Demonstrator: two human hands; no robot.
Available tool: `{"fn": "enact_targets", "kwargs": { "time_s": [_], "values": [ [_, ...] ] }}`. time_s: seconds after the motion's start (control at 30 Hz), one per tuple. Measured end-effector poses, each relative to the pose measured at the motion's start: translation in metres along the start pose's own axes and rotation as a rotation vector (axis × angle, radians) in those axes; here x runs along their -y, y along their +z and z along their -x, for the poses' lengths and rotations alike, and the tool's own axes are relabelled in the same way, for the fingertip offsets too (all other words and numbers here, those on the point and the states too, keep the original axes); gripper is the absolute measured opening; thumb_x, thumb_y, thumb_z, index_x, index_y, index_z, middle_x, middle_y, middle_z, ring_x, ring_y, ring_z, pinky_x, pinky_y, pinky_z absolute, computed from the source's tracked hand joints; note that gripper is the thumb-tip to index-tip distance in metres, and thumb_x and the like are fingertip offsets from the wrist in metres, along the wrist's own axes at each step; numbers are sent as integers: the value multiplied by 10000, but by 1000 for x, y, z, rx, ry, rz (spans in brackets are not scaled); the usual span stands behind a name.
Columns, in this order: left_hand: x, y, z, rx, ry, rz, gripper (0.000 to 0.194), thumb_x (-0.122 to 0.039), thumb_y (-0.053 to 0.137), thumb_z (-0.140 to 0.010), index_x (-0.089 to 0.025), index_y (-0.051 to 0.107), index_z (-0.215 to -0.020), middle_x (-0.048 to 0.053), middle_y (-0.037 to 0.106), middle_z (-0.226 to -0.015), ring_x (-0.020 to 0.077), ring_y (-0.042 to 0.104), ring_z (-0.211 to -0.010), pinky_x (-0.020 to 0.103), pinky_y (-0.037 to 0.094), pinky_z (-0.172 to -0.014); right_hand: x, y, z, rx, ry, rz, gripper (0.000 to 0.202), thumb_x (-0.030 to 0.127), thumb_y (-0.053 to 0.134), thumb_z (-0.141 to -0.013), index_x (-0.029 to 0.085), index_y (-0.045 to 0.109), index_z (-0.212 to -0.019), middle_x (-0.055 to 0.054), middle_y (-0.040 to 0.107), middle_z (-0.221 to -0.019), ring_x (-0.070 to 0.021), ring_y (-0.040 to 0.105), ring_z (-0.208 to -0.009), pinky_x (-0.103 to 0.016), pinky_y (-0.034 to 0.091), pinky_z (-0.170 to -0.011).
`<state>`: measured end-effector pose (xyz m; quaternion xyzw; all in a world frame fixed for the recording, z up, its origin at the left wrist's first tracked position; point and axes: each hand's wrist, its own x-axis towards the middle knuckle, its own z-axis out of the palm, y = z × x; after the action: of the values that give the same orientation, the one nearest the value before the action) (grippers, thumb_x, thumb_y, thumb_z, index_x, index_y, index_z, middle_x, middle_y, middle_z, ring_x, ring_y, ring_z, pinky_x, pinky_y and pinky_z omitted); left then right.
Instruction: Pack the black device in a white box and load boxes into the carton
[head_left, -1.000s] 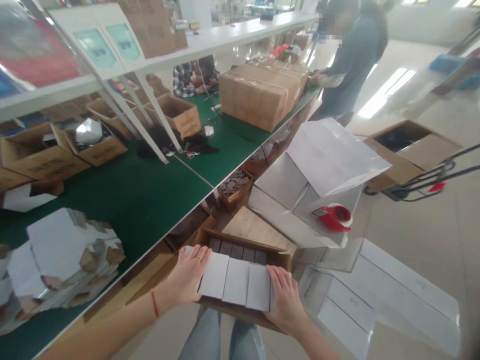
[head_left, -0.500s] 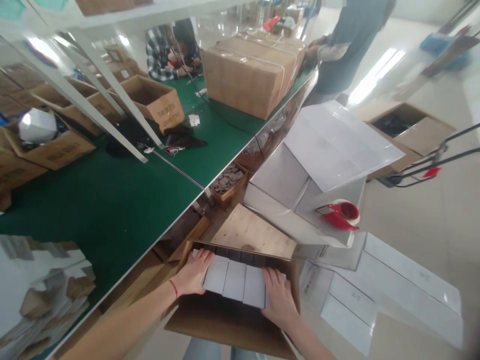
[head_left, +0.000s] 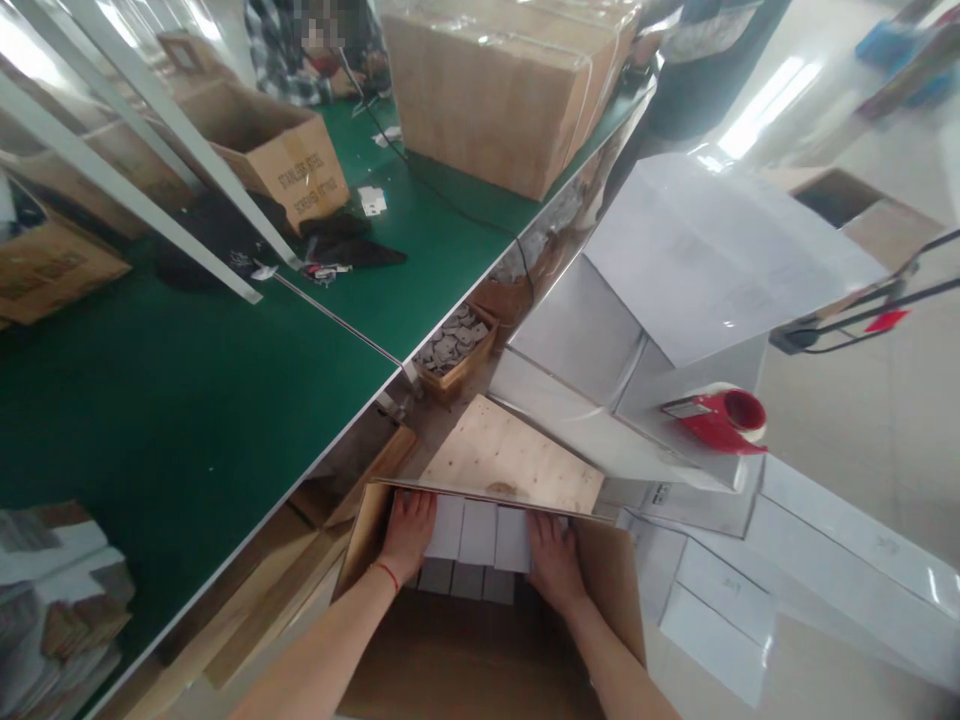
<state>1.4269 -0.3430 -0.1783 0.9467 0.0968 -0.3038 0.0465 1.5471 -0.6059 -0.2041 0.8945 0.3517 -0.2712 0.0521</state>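
Pressing White Boxes Into a Carton Beside the Green Bench

Reaching into the carton [head_left: 600, 590], both hands flank a row of three white boxes [head_left: 478, 531] set against its far wall, under the raised flap. The left hand [head_left: 409, 525] lies flat on the row's left end, fingers together; the right hand [head_left: 551, 555] presses the right end the same way, so the row is squeezed between the palms. Grey boxes [head_left: 465, 580] show just below the row, deeper in the carton.

Left of the carton runs a long bench [head_left: 187, 400] covered in green felt, with white slanted struts, open brown cartons and a large taped box [head_left: 495, 90] at its far end. Beyond the carton lies a plywood sheet [head_left: 517, 465], then a white folded case [head_left: 697, 260] with a red tape dispenser [head_left: 720, 420] on it. Right of the carton, flat white boxes cover a glossy pale floor. People stand or sit by the bench's far end.
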Motion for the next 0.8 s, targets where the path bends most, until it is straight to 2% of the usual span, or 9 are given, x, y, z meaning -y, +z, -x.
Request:
{"fn": "enact_targets", "kwargs": {
  "time_s": [0.1,0.17,0.23,0.33,0.43,0.53,0.6,0.7,0.8],
  "values": [
    [-1,18,-7,-5,-64,8,667,-10,449,-830,-87,415,-1491,222,439,-1559,339,407,-1448,598,316,-1203,3,18,-3,15,13,10,942,125,738,-718,118,305,-1555,-221,420,-1540,-395,326,-1419,-605,321,-1115],
    [-4,24,-9,-8,-103,25,620,-5,426,-840,-90,467,-1453,222,490,-1518,333,451,-1419,589,362,-1174,4,24,-4,21,18,2,915,139,763,-723,116,347,-1538,-228,469,-1493,-396,368,-1390,-606,332,-1110],
    [-9,22,-7,-16,-121,50,612,-63,517,-828,-101,482,-1438,229,505,-1501,354,451,-1414,597,371,-1162,4,25,-2,23,26,-2,902,157,786,-715,102,380,-1519,-237,488,-1469,-390,393,-1366,-590,355,-1098],
    [-16,4,7,-51,-131,137,675,-170,642,-802,-99,459,-1447,240,484,-1507,388,448,-1405,578,404,-1143,6,17,7,45,35,19,989,184,820,-686,102,330,-1541,-245,420,-1530,-391,349,-1396,-578,383,-1082],
    [-19,-23,38,-103,-61,379,565,-205,621,-851,-92,506,-1393,212,504,-1483,336,489,-1379,494,424,-1162,11,7,17,109,33,27,1130,188,863,-630,130,246,-1575,-242,366,-1571,-395,314,-1424,-569,400,-1076],
    [-17,-39,84,-146,22,671,371,-227,540,-916,-171,588,-1280,133,585,-1396,253,558,-1318,422,446,-1168,14,-2,18,199,22,10,1225,199,900,-585,121,198,-1585,-255,368,-1563,-398,332,-1417,-581,422,-1066],
    [-13,-38,119,-165,32,814,301,-280,513,-945,-231,621,-1222,95,629,-1329,234,611,-1250,395,497,-1122,11,-7,10,266,15,1,1292,204,931,-531,113,189,-1586,-268,370,-1557,-408,354,-1406,-593,447,-1049],
    [-6,-26,165,-169,-9,918,265,-382,503,-966,-276,664,-1148,79,676,-1253,241,659,-1172,362,555,-1038,2,-11,-7,340,-30,-21,1369,232,960,-439,117,217,-1582,-273,359,-1565,-434,385,-1393,-572,481,-1034],
    [-9,-17,187,-163,-28,920,256,-394,505,-967,-296,668,-1139,65,695,-1228,241,668,-1149,356,569,-1011,-5,-10,-12,353,-74,-45,1331,276,931,-485,122,204,-1589,-257,317,-1598,-425,356,-1428,-533,444,-1094]
  ]
}}
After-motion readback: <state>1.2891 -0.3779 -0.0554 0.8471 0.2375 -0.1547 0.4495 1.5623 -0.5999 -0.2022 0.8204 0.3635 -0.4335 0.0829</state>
